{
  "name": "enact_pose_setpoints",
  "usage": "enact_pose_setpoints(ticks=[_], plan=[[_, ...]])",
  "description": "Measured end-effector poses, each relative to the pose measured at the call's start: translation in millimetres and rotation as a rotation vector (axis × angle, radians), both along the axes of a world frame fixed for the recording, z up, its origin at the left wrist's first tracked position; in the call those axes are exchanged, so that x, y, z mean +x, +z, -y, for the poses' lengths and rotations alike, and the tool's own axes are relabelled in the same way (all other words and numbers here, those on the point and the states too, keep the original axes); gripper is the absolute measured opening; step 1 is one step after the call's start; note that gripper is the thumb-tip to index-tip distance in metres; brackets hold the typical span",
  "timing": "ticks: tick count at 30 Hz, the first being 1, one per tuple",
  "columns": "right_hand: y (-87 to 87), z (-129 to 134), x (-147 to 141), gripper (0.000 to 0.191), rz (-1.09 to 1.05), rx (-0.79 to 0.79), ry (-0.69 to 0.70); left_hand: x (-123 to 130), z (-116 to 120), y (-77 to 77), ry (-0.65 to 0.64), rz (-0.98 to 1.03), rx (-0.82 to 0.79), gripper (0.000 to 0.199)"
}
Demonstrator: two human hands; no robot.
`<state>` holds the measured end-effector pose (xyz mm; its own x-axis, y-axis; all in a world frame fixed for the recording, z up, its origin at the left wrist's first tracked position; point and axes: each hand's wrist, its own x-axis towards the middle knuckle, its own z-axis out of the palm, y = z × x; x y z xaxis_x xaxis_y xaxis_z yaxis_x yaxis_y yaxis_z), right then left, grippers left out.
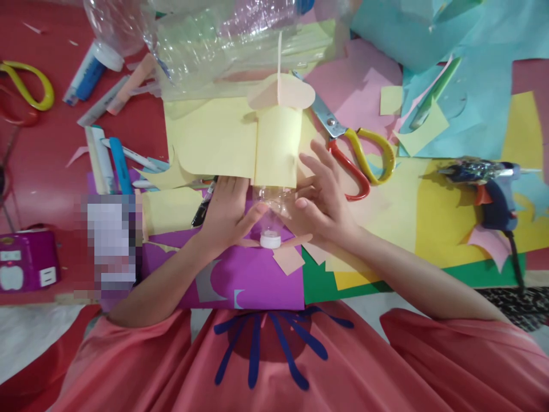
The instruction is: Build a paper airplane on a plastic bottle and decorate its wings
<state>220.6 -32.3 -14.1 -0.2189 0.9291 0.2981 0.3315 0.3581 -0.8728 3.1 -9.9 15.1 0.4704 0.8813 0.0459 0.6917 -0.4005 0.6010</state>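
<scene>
A clear plastic bottle (274, 200) lies in front of me with its white cap (270, 240) towards me. Pale yellow paper (278, 146) wraps its body, and a long flap of the same yellow paper (214, 134) extends to the left. Pale pink paper pieces (281, 92) stick out at the bottle's far end. My left hand (227, 212) lies flat with its fingertips hidden under the flap's near edge; its thumb reaches to the bottle's neck. To the bottle's right, my right hand (323, 200) has its fingers apart and curved beside the wrapped paper.
Scissors (338, 131) with red and yellow handles lie beyond my right hand. A glue gun (493, 186) rests at the right. Markers (120, 166) and a purple box (28, 260) are at the left. Clear plastic bottles (193, 51) lie at the back among coloured paper.
</scene>
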Motion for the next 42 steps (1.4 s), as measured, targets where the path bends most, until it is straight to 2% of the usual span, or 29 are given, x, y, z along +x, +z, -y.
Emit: enact_pose_setpoints(ticks=[5,10,16,21,23,25,26,28,30,32,36,42], plan=[[3.0,-1,-1,0.060,0.045,0.085,-0.005,-9,-5,11.1,0.013,-0.069,0.032,0.058],[3.1,-3,1,0.057,0.099,0.025,-0.022,-10,-4,16.5,0.024,-0.186,0.045,0.047],[-0.2,-2,-1,0.059,0.089,-0.001,-0.025,-13,-6,18.7,0.159,-0.255,0.070,0.030],[-5.7,-2,-6,0.061,0.010,0.033,-0.031,-25,-11,44.7,0.294,-0.257,0.088,0.024],[-6.0,-3,-5,0.059,0.004,0.025,-0.024,-37,-11,58.5,0.391,-0.308,0.021,0.020],[-5.0,-3,-2,0.058,0.036,-0.005,-0.026,-50,-10,69.7,0.600,-0.418,-0.053,0.018],[-4.3,-3,-1,0.058,0.052,-0.020,-0.028,-57,-8,73.6,0.711,-0.497,-0.018,0.020],[-3.7,-3,-1,0.059,0.057,-0.028,-0.031,-68,-6,77.7,0.823,-0.647,-0.057,0.025],[-4.1,-2,-3,0.059,0.026,-0.009,-0.033,-75,-4,77.6,0.801,-0.721,-0.187,0.033],[-5.1,-1,-4,0.060,-0.005,-0.001,-0.029,-77,-3,74.8,0.823,-0.725,-0.237,0.027],[-5.4,-1,-6,0.061,0.007,-0.030,-0.024,-78,-4,67.1,0.810,-0.623,-0.166,0.014],[-3.4,-2,-6,0.059,-0.014,-0.039,-0.033,-79,-6,60.8,0.793,-0.605,-0.165,0.023]])
